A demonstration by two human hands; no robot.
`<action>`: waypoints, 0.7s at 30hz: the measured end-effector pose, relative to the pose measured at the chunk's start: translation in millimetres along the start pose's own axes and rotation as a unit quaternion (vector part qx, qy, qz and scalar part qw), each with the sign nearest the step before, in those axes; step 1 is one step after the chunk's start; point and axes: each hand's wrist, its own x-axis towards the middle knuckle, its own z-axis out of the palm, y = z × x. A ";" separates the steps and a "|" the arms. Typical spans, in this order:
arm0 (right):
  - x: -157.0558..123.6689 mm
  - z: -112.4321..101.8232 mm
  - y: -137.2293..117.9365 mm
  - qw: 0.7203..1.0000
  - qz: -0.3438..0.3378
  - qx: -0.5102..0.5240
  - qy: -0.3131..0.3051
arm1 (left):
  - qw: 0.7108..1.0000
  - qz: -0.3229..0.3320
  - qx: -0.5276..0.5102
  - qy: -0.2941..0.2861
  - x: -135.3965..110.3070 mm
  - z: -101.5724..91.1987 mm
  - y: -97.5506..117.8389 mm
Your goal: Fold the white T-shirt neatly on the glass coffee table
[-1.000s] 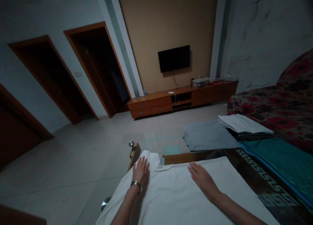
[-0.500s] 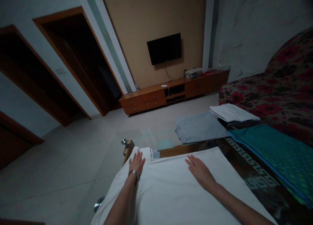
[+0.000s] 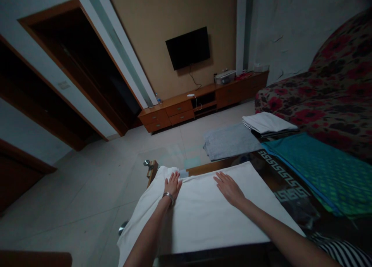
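Observation:
A white cloth [image 3: 209, 216] lies spread over the near end of a glass-topped table [image 3: 279, 181], its left side hanging over the edge. My left hand [image 3: 173, 183], a metal bangle on its wrist, rests flat on the cloth near its far left corner, fingers stretched out. My right hand [image 3: 228, 186] lies flat on the cloth near its far edge, fingers together and extended. Neither hand holds anything.
Farther along the table lie a folded grey cloth [image 3: 229, 142], a stack topped by a folded white cloth [image 3: 269, 123] and a teal cloth [image 3: 316, 170]. A floral sofa [image 3: 328, 96] stands at right. A TV [image 3: 188, 48] hangs above a wooden cabinet [image 3: 200, 102]; doorways open at left.
The view has tilted down and shifted right, showing more of the white cloth. Both hands stay flat on it, the left one now closer to the right one.

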 end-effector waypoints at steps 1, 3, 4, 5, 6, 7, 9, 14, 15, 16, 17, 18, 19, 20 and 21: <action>0.0 -1.4 -0.4 1.000 0.003 -0.001 -0.004 | 1.000 -0.002 -0.005 0.000 1.7 -0.5 1.5; -0.6 -3.7 -0.9 1.000 0.005 -0.006 -0.009 | 1.000 -0.007 -0.018 0.002 3.1 -1.5 2.8; -1.4 -4.4 -0.8 1.000 0.004 -0.009 -0.010 | 1.000 -0.013 -0.024 0.006 1.5 -1.5 2.7; -2.5 -4.8 -0.4 1.000 0.001 -0.011 -0.009 | 0.999 -0.021 -0.029 0.011 -2.1 -0.9 1.7; -3.7 -4.7 0.2 1.000 -0.003 -0.012 -0.008 | 0.999 -0.035 -0.032 0.017 -8.3 0.5 -0.1; -5.0 -4.3 1.1 1.000 -0.008 -0.014 -0.005 | 0.998 -0.052 -0.034 0.030 -17.2 2.6 -3.2; -6.7 -2.4 3.3 1.000 -0.019 -0.017 0.003 | 0.992 -0.095 -0.037 0.068 -43.3 8.1 -13.6; -10.9 1.6 9.6 0.998 -0.060 -0.007 0.030 | 0.975 -0.185 -0.033 0.121 -135.4 18.0 -61.0; -14.6 1.4 12.5 0.997 -0.062 -0.001 0.040 | 0.972 -0.197 -0.031 0.121 -152.5 18.9 -71.9; -20.0 1.0 17.0 0.997 -0.059 0.003 0.053 | 0.971 -0.206 -0.030 0.120 -167.6 19.9 -82.3; -27.1 0.4 23.2 0.996 -0.052 0.003 0.066 | 0.970 -0.211 -0.029 0.117 -180.2 21.1 -91.9; -35.8 -0.1 31.3 0.996 -0.040 -0.003 0.077 | 0.970 -0.212 -0.028 0.111 -190.2 22.7 -100.5; -45.5 -0.5 41.1 0.996 -0.027 -0.014 0.084 | 0.972 -0.210 -0.028 0.104 -197.8 24.7 -108.2; -55.5 -0.9 52.2 0.996 -0.014 -0.029 0.087 | 0.973 -0.207 -0.029 0.098 -203.1 26.9 -114.9; -65.1 -1.5 64.1 0.995 -0.003 -0.046 0.087 | 0.975 -0.199 -0.028 0.091 -206.6 29.2 -120.8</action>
